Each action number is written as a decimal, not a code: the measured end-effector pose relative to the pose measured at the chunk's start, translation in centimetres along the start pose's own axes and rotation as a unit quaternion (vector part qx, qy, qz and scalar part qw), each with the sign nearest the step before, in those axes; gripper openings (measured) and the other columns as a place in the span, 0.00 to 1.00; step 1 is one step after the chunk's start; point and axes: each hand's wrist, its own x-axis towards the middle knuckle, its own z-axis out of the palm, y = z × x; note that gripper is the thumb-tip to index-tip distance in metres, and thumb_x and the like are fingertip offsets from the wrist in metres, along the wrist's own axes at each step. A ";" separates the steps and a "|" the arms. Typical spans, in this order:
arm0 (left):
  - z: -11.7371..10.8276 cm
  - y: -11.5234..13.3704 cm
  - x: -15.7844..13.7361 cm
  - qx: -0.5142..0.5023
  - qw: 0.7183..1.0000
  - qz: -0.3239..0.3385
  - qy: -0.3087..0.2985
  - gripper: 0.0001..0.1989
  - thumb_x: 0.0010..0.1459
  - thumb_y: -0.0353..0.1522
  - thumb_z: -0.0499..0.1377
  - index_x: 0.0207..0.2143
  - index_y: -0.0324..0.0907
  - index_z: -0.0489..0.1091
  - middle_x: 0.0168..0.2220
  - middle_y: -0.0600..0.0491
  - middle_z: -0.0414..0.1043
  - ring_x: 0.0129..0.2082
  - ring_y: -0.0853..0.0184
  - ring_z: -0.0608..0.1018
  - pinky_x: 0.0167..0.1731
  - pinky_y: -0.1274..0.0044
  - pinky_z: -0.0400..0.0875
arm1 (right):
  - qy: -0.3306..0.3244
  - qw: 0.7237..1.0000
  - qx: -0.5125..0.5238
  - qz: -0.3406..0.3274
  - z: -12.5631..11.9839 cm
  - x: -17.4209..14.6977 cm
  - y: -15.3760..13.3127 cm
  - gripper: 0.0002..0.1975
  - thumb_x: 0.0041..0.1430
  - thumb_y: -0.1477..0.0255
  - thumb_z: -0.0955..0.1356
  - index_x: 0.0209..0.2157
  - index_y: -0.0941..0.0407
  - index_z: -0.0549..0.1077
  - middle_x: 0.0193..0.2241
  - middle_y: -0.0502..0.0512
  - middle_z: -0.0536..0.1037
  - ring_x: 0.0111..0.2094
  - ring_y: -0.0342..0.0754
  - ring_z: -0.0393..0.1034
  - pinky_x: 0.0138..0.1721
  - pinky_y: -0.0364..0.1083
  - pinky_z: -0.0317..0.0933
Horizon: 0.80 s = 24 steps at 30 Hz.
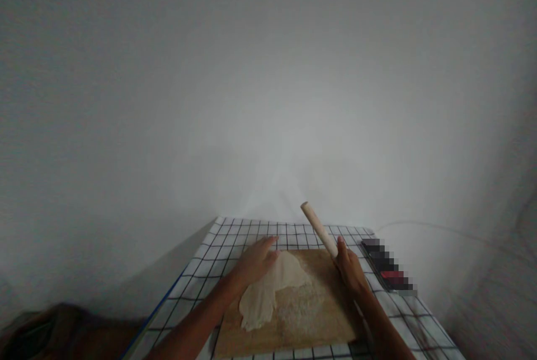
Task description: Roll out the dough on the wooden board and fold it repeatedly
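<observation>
A thin, uneven sheet of dough (262, 301) lies on a wooden board (331, 315), over its left and middle part. My left hand (257, 260) is at the dough's far left edge, fingers stretched forward and thumb apart from them. Whether the fingertips press on the dough is hard to make out. In my right hand (350, 268) is a plain wooden rolling pin (319, 230), gripped near its lower end. The pin slants up and to the left, its far end raised off the board.
White flour (300, 312) dusts the board's middle. A white cloth with a dark grid (197, 282) covers the table beneath. At the right table edge lies a dark, pixelated object (384, 262) with a red patch. A pale wall (268, 97) rises behind the table.
</observation>
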 end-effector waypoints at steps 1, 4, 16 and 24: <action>0.2 -0.4 -0.3 0.010 1.000 0.024 -0.001 0.25 0.69 0.40 0.47 0.64 0.46 0.64 0.67 0.49 0.64 0.69 0.60 0.62 0.69 0.64 0.50 | 0.000 1.000 -0.015 0.001 0.0 0.0 0.0 0.35 0.65 0.40 0.49 0.18 0.51 0.57 0.15 0.49 0.61 0.20 0.46 0.56 0.23 0.46 0.44; 0.5 -0.8 -0.9 0.032 0.997 0.062 -0.012 0.24 0.70 0.41 0.45 0.63 0.46 0.65 0.66 0.50 0.65 0.69 0.58 0.61 0.71 0.60 0.43 | 0.007 0.998 -0.061 -0.011 -0.2 0.0 -0.1 0.36 0.64 0.38 0.50 0.18 0.51 0.59 0.16 0.49 0.62 0.20 0.46 0.57 0.23 0.45 0.44; 2.7 5.7 -2.0 -0.033 0.993 0.110 0.002 0.24 0.69 0.37 0.46 0.64 0.45 0.65 0.68 0.51 0.62 0.69 0.60 0.60 0.71 0.63 0.45 | 0.033 0.989 -0.144 -0.011 -0.9 0.1 -0.8 0.38 0.66 0.41 0.48 0.16 0.53 0.60 0.16 0.52 0.66 0.20 0.45 0.59 0.24 0.45 0.46; -5.4 3.5 1.5 -0.163 0.968 -0.040 0.186 0.25 0.71 0.41 0.38 0.57 0.41 0.67 0.58 0.47 0.74 0.59 0.64 0.74 0.60 0.71 0.65 | -0.037 0.954 -0.287 -0.080 -0.3 -0.9 -1.3 0.35 0.72 0.51 0.51 0.23 0.54 0.72 0.24 0.58 0.77 0.27 0.49 0.71 0.30 0.45 0.53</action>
